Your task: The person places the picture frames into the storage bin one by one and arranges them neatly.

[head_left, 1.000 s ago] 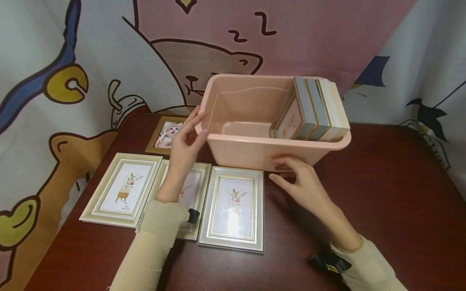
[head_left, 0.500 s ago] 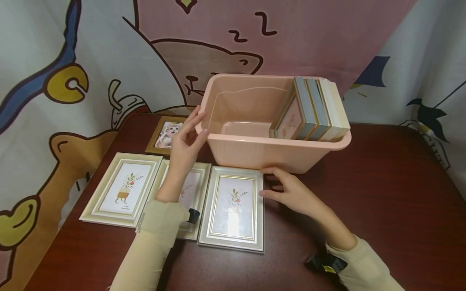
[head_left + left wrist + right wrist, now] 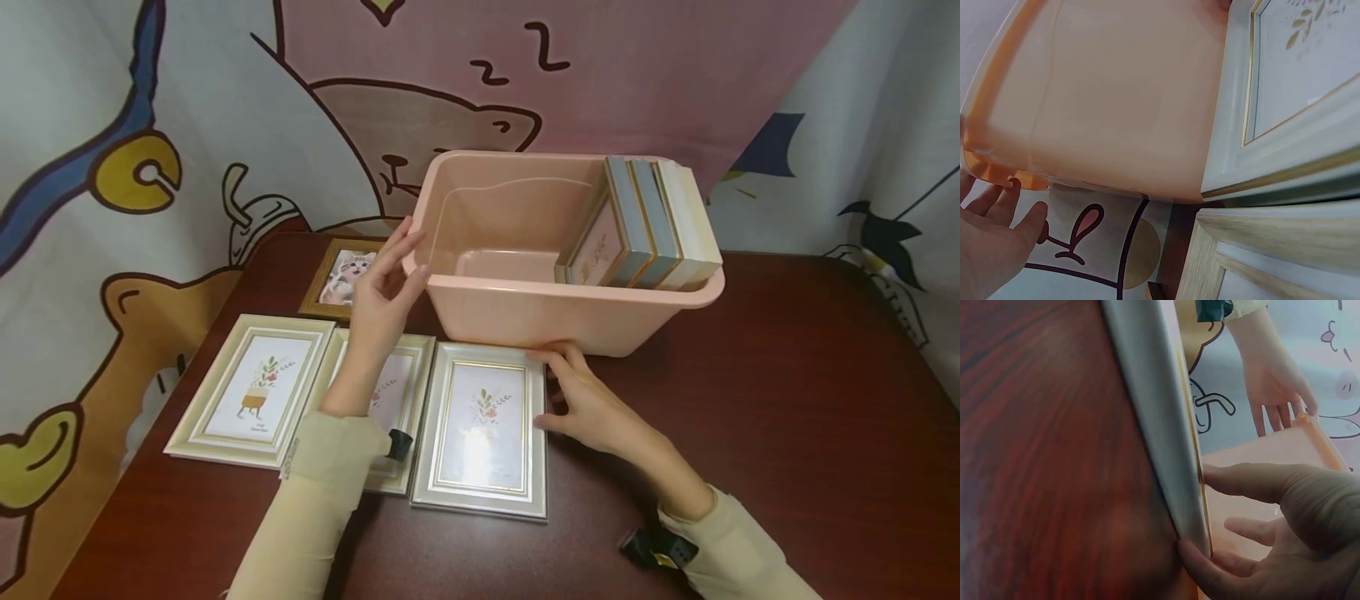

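My left hand touches the left end of the pink plastic bin, its thumb and fingers at the rim's near corner. Its fingers look loosely extended in the left wrist view. My right hand pinches the right side of a silver-white picture frame, close to its top corner. In the right wrist view, the thumb meets the frame's edge and another finger bends round the corner. This frame lies face up before the bin, showing a flower print. Several picture frames stand on edge inside the bin's right end.
Left of the held frame lie a cream frame, partly under my left forearm, and another cream frame. A brown frame with a kitten picture lies behind them. A cartoon-printed curtain hangs behind the dark red table.
My right hand has moved left from the bin's front wall to the silver-white frame and taken hold of it. That frame has shifted slightly right. My left hand stays at the rim.
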The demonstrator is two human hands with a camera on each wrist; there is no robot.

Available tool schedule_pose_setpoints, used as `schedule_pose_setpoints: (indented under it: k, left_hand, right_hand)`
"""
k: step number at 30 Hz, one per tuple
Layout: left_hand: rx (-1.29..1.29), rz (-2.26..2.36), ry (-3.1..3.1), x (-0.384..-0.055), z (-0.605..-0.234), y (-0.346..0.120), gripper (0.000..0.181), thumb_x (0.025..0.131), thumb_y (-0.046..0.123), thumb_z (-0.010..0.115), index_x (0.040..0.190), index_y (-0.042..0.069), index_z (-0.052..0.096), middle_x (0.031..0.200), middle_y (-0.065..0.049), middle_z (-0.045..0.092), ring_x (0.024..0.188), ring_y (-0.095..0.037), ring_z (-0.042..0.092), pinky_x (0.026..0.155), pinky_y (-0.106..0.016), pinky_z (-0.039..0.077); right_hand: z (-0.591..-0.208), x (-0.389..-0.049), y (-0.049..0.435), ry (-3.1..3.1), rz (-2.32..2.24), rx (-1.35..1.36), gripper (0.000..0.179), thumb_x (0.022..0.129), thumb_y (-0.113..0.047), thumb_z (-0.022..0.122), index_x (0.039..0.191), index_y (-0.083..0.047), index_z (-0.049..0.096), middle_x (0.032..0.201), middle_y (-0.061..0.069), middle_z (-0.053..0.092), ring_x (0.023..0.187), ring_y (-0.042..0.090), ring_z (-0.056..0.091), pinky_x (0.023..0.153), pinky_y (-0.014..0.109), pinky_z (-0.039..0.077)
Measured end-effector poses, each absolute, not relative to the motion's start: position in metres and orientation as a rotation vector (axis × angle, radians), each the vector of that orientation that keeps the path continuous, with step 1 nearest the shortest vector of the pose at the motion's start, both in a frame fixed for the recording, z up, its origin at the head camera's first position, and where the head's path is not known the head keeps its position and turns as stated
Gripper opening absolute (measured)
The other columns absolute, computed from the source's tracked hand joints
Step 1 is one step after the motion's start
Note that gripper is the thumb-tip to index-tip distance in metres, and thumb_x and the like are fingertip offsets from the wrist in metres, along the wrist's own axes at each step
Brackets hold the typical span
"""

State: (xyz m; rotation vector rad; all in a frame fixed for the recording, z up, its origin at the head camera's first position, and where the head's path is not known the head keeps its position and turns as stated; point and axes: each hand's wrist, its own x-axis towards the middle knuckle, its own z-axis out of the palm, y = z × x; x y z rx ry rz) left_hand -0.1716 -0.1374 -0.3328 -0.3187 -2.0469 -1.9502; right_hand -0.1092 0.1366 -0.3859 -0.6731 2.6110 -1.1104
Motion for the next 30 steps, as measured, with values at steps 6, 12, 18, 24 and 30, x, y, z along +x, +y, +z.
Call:
schedule_pose_setpoints:
  k: [6,12,18,24,30]
  left_hand:
    - [-0.329,-1.96,-2.041,-0.1723,-0.3338,-0.1372,0.042,0.097,0.006,0.062,0.138,0.003,0.058,0.159,-0.001,0.041,0.14,-0.016,0.048,0.11,-0.026,0.047]
    - [-0.333,-1.957,-2.043,-0.1721,-0.3334,-0.1377,0.042,0.097,0.007,0.061,0.139,0.003,0.057,0.159,-0.002,0.04,0.139,-0.016,0.049,0.109,-0.026,0.048]
    - [-0.334,-1.966,-2.041,-0.1717,-0.3336,-0.1381,0.043,0.097,0.005,0.061,0.139,0.002,0.056,0.16,-0.003,0.04,0.141,-0.018,0.047,0.11,-0.028,0.048]
    - [-0.344,-1.951,-2.048,-0.1709,-0.3335,-0.1378,0.042,0.097,0.006,0.062,0.139,0.003,0.057,0.16,-0.002,0.04,0.141,-0.016,0.047,0.11,-0.027,0.048]
    - [-0.341,-1.946,-2.046,-0.1705,-0.3323,-0.1386,0.042,0.097,0.007,0.062,0.138,0.002,0.057,0.159,-0.003,0.04,0.14,-0.015,0.048,0.11,-0.025,0.048]
  right_hand:
    - [-0.3829,-0.1088,0.1352,2.611,-1.1,-0.602,0.094,0.071,0.004,0.08,0.151,-0.002,0.03,0.143,0.022,0.032,0.096,0.027,0.059,0.067,0.021,0.057]
    - [-0.3777,-0.1103,0.1349,2.636,-0.976,-0.542,0.098,0.069,-0.001,0.082,0.151,0.007,0.028,0.146,0.024,0.026,0.095,0.024,0.062,0.069,0.024,0.055]
    - [-0.3791,-0.1118,0.1332,2.725,-0.889,-0.43,0.084,0.074,-0.018,0.085,0.143,0.004,0.043,0.141,0.027,0.032,0.103,0.037,0.059,0.085,0.047,0.055]
    - [-0.3795,-0.1134,0.1372,2.729,-0.944,-0.372,0.07,0.073,-0.017,0.085,0.131,0.002,0.049,0.132,0.027,0.043,0.105,0.036,0.058,0.088,0.047,0.052]
    - [-0.3779,-0.1138,0.1417,2.7,-1.024,-0.355,0.051,0.079,-0.01,0.08,0.123,0.0,0.056,0.12,0.022,0.057,0.103,0.033,0.062,0.084,0.041,0.053]
